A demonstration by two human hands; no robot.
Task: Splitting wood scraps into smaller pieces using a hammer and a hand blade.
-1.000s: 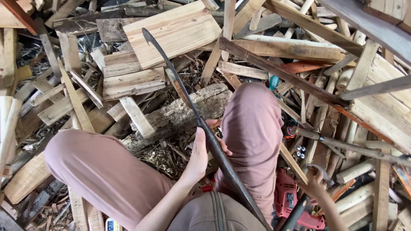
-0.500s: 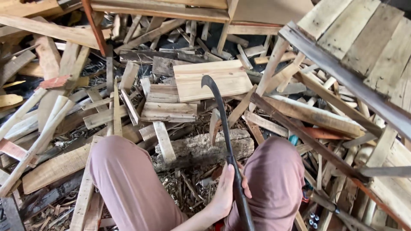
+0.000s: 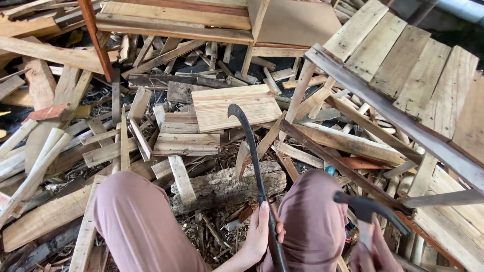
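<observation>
On the far left lie long boards [image 3: 40, 166] in a messy pile, some pale and some grey. Next to them is the person's left knee [image 3: 136, 221] in pink trousers. A thick old log [image 3: 227, 187] lies on the ground between the two knees, with wood chips in front of it. Behind the log rest flat panels [image 3: 234, 106] made of pale slats.

The left hand [image 3: 262, 232] is wrapped around a long dark crowbar [image 3: 252, 161]. The hand grips the bar low down, near the bottom edge of the view. The bar leans up and away over the log, and its curved hook end is in front of the pale panels.

To the right is the right knee [image 3: 312, 216]. Just past it, the right hand [image 3: 375, 252] is closed around the handle of a hammer [image 3: 370, 206]. The dark hammer head is up above the fingers, beside the knee. On the far right a big pallet [image 3: 403, 65] of slats leans up at a slant.
</observation>
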